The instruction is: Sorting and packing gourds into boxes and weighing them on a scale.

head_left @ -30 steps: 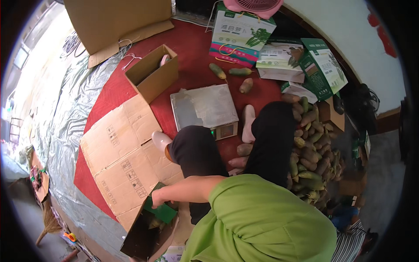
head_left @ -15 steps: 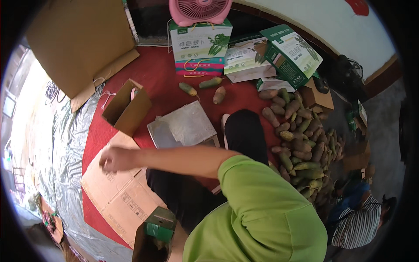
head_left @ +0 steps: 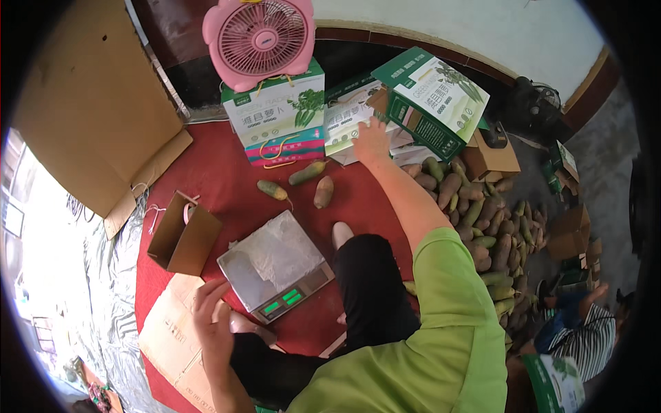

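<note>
The right hand's [head_left: 370, 140] palm is being hidden, since only its back is being shown; the fingers are being spread flat on a white carton [head_left: 358, 124] lying between the fan box [head_left: 279, 117] and the open green box [head_left: 430, 103], so nothing is being grasped. The right arm is being stretched far forward over the red mat [head_left: 220, 179]. The left hand [head_left: 213, 323] is being rested, fingers loosely curled and released, on flattened cardboard [head_left: 169, 337] just beside the scale [head_left: 275, 272]; what lies under its palm cannot be told. The scale's lower corner is being partly covered by a dark-clad knee. The radish pile [head_left: 482, 227] is being cut off behind the green sleeve. A striped-shirted person at lower right is being seen only in part
</note>
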Tool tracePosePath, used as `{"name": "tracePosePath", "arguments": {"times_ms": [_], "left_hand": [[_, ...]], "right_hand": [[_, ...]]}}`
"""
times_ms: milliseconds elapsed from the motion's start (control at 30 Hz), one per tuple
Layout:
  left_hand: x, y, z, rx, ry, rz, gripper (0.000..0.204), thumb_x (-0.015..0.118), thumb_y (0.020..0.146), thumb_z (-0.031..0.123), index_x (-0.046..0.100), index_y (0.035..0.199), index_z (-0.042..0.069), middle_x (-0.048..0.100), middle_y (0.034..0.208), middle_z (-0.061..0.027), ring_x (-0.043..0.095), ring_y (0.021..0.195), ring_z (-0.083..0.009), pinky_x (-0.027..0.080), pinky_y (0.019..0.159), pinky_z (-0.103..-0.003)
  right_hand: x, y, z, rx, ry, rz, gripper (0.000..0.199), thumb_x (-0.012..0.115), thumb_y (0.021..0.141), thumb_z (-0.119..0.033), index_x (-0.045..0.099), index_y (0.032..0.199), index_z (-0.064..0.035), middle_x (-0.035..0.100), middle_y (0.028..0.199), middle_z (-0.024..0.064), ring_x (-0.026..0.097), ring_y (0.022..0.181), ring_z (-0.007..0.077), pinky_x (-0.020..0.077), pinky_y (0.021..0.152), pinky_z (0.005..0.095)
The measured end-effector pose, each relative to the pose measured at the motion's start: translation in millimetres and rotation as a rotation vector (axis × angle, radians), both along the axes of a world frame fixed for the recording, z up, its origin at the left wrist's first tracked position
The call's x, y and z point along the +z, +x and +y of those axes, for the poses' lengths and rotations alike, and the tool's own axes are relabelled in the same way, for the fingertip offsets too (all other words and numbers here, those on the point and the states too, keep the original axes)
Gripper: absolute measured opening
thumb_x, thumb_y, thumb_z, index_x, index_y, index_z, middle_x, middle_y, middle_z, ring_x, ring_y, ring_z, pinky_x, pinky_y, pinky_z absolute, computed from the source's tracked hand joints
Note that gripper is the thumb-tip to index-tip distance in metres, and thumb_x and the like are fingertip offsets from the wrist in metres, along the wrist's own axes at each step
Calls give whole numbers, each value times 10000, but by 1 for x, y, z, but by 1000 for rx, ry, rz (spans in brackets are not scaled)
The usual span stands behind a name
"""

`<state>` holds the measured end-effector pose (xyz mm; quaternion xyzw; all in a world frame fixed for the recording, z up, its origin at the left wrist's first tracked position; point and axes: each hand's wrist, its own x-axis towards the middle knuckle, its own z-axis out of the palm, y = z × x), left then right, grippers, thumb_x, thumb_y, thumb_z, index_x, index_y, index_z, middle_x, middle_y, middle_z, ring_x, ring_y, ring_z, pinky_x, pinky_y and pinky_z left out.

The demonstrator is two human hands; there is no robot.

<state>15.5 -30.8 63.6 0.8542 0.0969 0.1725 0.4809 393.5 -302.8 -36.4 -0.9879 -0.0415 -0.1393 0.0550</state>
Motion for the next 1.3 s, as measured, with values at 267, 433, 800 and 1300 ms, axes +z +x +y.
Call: {"name": "tracePosePath", "arguments": {"times_ms": [267, 433, 800, 1300], "left_hand": [[-80, 56, -16, -255, -43, 353, 309, 593, 823, 41, 616, 1130, 15, 575, 1145, -141, 580, 1028, -266, 466, 869, -330], [-105, 65, -7, -264, 191, 393, 305, 613, 840, 77, 617, 1141, 30, 577, 1160, -153, 618, 961, -272, 515, 790, -352], [-98, 80, -10, -262, 110, 515, 339, 646, 834, 183, 611, 1128, 17, 586, 1146, -179, 580, 1030, -371, 469, 878, -400], [-89, 48, -1, -197, 176, 295, 257, 578, 869, 98, 613, 1096, -20, 610, 1047, -179, 635, 887, -305, 508, 748, -348]], "right_hand": [[19, 83, -27, -100, -206, -172, 454, 692, 789, -282, 568, 1195, -122, 305, 1458, 106, 344, 1281, 278, 351, 943, 545], [27, 123, -34, -103, -275, -68, 370, 507, 888, -217, 556, 1244, -130, 184, 1526, 106, 256, 1357, 324, 292, 993, 611], [28, 127, -56, -194, -400, 5, 521, 560, 878, -320, 477, 1335, -83, 286, 1482, 0, 309, 1323, 216, 348, 941, 532], [189, -12, -114, 297, 721, -791, 189, 565, 898, -96, 671, 1018, 5, 676, 1002, 97, 646, 904, 218, 476, 828, 292]]}}
